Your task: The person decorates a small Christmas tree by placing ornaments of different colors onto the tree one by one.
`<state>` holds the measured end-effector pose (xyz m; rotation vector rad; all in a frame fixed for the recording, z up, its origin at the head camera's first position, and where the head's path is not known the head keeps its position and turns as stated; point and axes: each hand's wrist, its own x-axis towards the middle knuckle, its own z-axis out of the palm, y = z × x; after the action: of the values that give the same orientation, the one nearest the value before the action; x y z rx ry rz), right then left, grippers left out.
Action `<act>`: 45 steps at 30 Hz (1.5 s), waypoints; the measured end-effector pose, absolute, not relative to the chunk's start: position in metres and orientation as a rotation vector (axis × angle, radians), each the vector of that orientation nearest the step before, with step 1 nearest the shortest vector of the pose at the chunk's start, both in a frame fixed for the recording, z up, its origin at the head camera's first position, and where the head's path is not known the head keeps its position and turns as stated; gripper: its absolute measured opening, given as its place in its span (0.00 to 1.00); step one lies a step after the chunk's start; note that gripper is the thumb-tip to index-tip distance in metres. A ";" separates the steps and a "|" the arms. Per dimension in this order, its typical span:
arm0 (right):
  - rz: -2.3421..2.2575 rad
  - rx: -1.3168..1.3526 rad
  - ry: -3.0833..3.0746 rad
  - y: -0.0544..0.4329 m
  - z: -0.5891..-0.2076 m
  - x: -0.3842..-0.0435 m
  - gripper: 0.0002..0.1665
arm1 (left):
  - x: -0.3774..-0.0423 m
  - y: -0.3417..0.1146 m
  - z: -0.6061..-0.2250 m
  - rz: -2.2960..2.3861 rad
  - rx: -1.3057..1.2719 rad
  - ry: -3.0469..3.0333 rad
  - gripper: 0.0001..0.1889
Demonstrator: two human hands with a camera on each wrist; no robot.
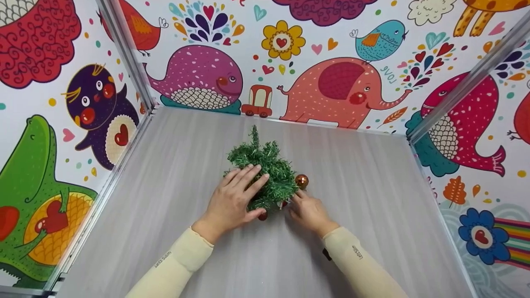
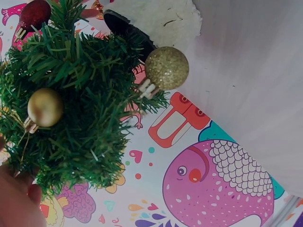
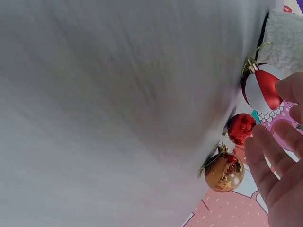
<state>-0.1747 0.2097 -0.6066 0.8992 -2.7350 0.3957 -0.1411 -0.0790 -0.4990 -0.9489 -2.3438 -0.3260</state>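
Nearest us, small dark lettering marks both cream sleeves: we read "Let's Slim" on the left sleeve [image 1: 172, 265], while a fold cuts it short on the right sleeve [image 1: 358, 256]. Beyond, our left hand [image 1: 232, 203] lies against the green tree [image 1: 277, 174] at mid-table, fingers extended and spread, blocking part of it; a dark red bauble [image 1: 262, 216] shows by its thumb. Our right hand [image 1: 310, 211], right of the tree, has loosely parted fingers; its thumb overlaps a red-and-white bauble [image 3: 260, 87], and we cannot tell if they touch. Just past it sits a copper bauble [image 1: 302, 181]. Farthest, beyond the grey table [image 1: 165, 186], tilted letters resembling "LOVE" mark the printed wall [image 1: 388, 76].
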 end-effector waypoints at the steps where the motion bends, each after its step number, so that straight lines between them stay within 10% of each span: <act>1: 0.380 0.906 -2.733 0.209 -0.607 -0.175 0.22 | -0.141 -0.079 -0.498 -0.315 -0.949 -2.349 0.48; 34: 0.338 0.959 -2.682 0.201 -0.618 -0.183 0.05 | -0.144 -0.088 -0.484 -0.308 -1.019 -2.389 0.41; 45: 0.429 0.904 -2.796 0.200 -0.614 -0.183 0.24 | -0.145 -0.099 -0.480 -0.366 -1.035 -2.403 0.39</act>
<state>-0.1833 0.2001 -0.6141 0.9040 -2.7956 0.4292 -0.1448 -0.0988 -0.4802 -1.0353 -2.4028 -0.3655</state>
